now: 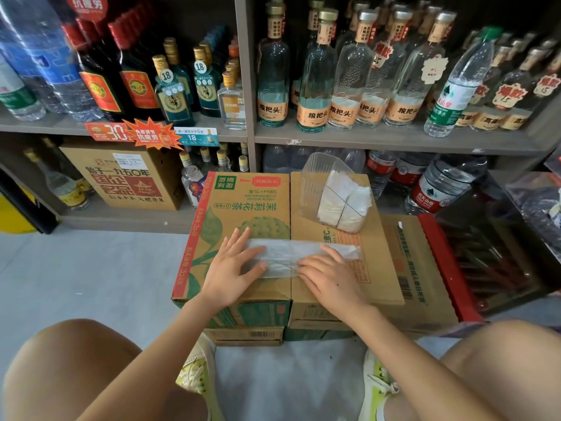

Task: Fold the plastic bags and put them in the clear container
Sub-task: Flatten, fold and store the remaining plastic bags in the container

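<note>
Head view looks down on two cardboard boxes [243, 208] pushed side by side on the shop floor to serve as a work surface. A translucent plastic bag [288, 253], already folded into a long narrow strip, lies across the seam between them.

Both hands rest flat on it and neither grips anything. The left hand [233, 265] has its fingers straight and spread over the strip's left end. The right hand [328, 275] lies palm down on the right part, fingers pointing inward. Flat pressure like this probably squeezes out air and sets the crease, since thin film tends to spring open when released.

The clear container [315, 177] stands at the far side of the right box, near the strip but not touching it. A white stack of folded bags [343, 202] fills its right part, and the left part looks free. Keeping it close likely makes for a short reach when each bag is done. This strip looks longer than the stacked ones, so more folds probably remain.

Shelves [364, 141] of bottles stand behind.
</note>
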Available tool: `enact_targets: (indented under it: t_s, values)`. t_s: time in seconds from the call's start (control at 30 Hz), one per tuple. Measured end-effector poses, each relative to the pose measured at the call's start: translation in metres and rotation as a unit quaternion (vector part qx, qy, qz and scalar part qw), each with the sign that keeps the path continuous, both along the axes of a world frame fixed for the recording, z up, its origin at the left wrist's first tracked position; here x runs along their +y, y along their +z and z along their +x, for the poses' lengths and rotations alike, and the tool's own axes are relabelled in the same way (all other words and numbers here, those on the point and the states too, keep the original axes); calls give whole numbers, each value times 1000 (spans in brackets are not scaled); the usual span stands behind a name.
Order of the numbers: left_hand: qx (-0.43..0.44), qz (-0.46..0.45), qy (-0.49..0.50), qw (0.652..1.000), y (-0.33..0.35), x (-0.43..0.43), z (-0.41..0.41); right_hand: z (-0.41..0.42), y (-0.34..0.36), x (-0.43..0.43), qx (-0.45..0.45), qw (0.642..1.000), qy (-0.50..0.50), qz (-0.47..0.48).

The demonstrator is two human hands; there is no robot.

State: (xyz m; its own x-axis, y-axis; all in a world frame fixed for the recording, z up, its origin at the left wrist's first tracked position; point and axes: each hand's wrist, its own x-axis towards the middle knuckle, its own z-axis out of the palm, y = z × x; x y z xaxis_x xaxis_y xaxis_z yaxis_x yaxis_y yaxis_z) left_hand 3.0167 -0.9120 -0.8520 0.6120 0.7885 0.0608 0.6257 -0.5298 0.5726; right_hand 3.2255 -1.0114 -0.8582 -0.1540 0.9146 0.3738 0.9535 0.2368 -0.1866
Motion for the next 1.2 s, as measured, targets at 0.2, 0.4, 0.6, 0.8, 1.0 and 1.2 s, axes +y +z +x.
enact_targets:
  t_s: [0.2, 0.4, 0.6, 0.8, 1.0, 1.2]
  values:
    - [4, 81, -44, 996, 1, -15, -29, -4, 11, -21, 79, 995, -47, -47]
    - [-41, -49, 79, 995, 11, -11, -24, -1, 32, -8, 208, 957, -107, -173]
    - [-42, -71, 199, 977, 10, -2, -7, 4, 28, 20, 180, 950, -162, -197]
    - [50, 66, 267, 960, 7, -5, -7, 2, 14, 14, 188, 948, -192, -172]
    - [67, 148, -1, 987, -4, -31, 20, 0, 13, 15, 166, 962, -165, -141]
    - [184, 121, 0, 975, -29, -36, 26, -9, 16, 8, 1, 982, -190, 2]
